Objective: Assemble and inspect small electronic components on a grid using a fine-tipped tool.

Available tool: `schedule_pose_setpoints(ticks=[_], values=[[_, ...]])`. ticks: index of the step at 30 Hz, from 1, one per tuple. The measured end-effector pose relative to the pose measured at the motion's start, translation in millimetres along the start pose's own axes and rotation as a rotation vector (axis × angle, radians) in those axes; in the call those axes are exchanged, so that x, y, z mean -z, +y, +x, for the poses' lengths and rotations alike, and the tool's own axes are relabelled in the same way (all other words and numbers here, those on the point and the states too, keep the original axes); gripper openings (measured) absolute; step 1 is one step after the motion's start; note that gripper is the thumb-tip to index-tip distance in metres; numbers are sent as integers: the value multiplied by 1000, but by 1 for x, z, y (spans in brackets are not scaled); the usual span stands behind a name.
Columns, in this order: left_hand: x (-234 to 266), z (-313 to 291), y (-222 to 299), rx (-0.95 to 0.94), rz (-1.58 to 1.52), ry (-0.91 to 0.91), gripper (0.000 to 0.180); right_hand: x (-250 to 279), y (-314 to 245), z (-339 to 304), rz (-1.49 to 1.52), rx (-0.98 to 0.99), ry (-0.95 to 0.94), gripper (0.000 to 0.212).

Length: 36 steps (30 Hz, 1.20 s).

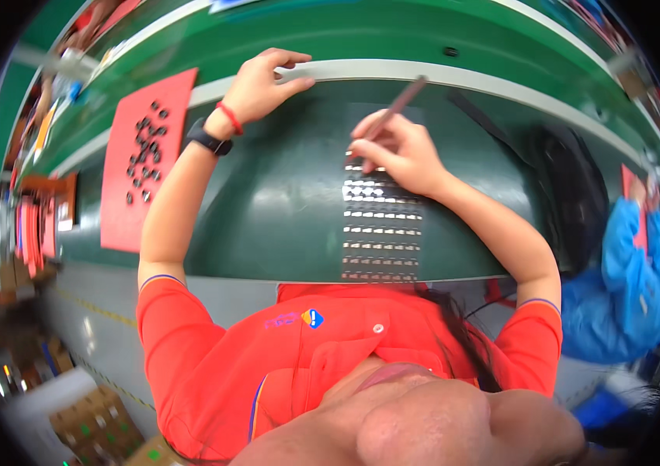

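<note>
My right hand is closed round a slim brownish tweezers-like tool, blurred, which slants up and to the right. Below the fingers lies a clear sheet with rows of small shiny pieces, and the hand covers part of its upper end. My left hand hovers near the pale rail at the back of the table, its thumb and fingers apart and nothing visible between them. To the left of that arm, a pink sheet carries several small black round parts.
The green table ends just in front of me. A single black part sits beyond the pale rail. A black bag-like item and dark strap lie at the right. A person in blue sleeves works at far right.
</note>
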<state>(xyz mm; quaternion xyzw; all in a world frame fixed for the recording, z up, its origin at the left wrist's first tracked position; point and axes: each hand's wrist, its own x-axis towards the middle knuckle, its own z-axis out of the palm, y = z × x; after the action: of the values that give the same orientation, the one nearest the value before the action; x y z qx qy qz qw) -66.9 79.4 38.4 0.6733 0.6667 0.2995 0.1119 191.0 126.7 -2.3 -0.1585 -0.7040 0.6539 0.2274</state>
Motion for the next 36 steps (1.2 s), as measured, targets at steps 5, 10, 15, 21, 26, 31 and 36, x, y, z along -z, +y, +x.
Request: schedule_pose_setpoints(ticks=[5,10,15,21,26,31,36], values=[[-89,108,20,-122,15,-7,55,2,4,-10,161,27,1,14],[-151,168,47,-194,58,6,57,10,5,-12,177,9,7,14],[-172,185,43,-240,154,59,36,9,8,-7,186,17,-26,16],[-120,140,48,-325,26,72,23,14,11,-7,181,0,94,16],[-53,49,42,-291,25,-65,26,19,13,-2,93,46,219,19],[-31,-38,35,-296,-80,-115,21,19,14,0,31,20,218,19],[-34,-71,41,-308,-122,-203,25,19,11,-3,19,19,227,18]])
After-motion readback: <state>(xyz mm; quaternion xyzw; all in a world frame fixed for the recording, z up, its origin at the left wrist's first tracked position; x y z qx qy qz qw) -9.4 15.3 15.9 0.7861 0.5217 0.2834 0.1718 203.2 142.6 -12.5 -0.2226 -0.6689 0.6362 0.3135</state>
